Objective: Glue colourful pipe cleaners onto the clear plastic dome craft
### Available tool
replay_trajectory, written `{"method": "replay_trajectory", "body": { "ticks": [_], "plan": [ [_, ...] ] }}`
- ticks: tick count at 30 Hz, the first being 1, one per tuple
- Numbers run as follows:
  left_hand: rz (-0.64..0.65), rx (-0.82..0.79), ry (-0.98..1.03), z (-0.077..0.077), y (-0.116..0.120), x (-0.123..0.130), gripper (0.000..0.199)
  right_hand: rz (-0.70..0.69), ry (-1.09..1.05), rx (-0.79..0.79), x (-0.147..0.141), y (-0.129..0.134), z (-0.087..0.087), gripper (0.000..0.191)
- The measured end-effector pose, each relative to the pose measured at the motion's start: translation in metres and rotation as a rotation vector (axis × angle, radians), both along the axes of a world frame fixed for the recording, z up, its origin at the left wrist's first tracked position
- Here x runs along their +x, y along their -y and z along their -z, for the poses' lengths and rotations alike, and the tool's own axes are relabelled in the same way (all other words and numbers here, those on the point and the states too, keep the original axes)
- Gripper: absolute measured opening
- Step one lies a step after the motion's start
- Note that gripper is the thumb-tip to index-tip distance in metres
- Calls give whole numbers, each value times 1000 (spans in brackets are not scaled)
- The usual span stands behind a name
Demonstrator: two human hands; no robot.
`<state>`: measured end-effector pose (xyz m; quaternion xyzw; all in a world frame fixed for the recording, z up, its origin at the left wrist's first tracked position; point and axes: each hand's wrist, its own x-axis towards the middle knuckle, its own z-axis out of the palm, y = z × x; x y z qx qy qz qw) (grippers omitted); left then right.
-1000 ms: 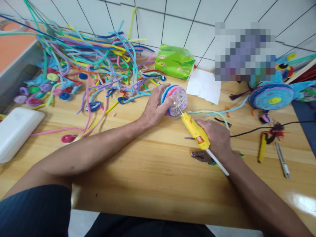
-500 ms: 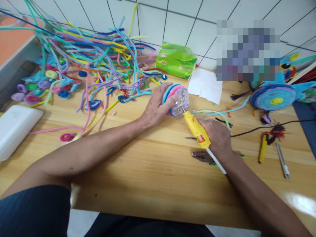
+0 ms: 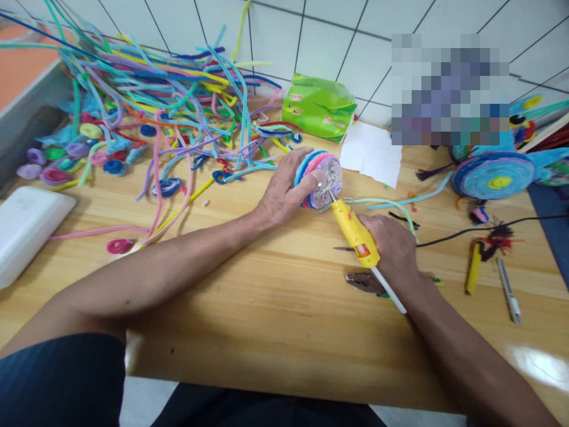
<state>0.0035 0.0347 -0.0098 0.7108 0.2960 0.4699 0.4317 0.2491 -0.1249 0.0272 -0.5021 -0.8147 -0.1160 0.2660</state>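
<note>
My left hand (image 3: 288, 188) is closed round a round piece of coiled pipe cleaners (image 3: 329, 175) in blue, pink and lilac, its thumb pressed on the lilac face. Shiny, clear patches mark that face. In my right hand (image 3: 393, 243) is a yellow hot glue gun (image 3: 355, 232), with a translucent glue stick (image 3: 389, 290) sticking out of its back end. The gun's metal nozzle meets or nearly meets the lower part of the lilac face. Below the gun, a pair of pliers (image 3: 365, 283) lies partly hidden by the glue stick and my right wrist.
Tangled pipe cleaners (image 3: 178, 89) and small coils (image 3: 57, 177) cover the back left. A green packet (image 3: 317, 110) and white paper (image 3: 371, 155) lie by the tiled wall. Rightward are a finished-looking blue disc (image 3: 493, 175), a black cord (image 3: 471, 231), and a utility knife (image 3: 508, 290).
Both hands, the coiled piece and the glue gun keep almost the same pose. The whole view has shifted very slightly.
</note>
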Motion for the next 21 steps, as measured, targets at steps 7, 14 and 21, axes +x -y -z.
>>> {"method": "replay_trajectory", "body": {
  "ticks": [7, 14, 21],
  "plan": [
    [-2, 15, -7, -2, 1, -1, 68, -3, 17, -15, 0, 0, -3, 30],
    [-1, 0, -19, -3, 2, -1, 69, -2, 51, 12, -2, -1, -5, 29],
    [-6, 61, -34, 2, -1, -3, 67, -42, 78, 59, -4, -4, -12, 23]
  ]
}}
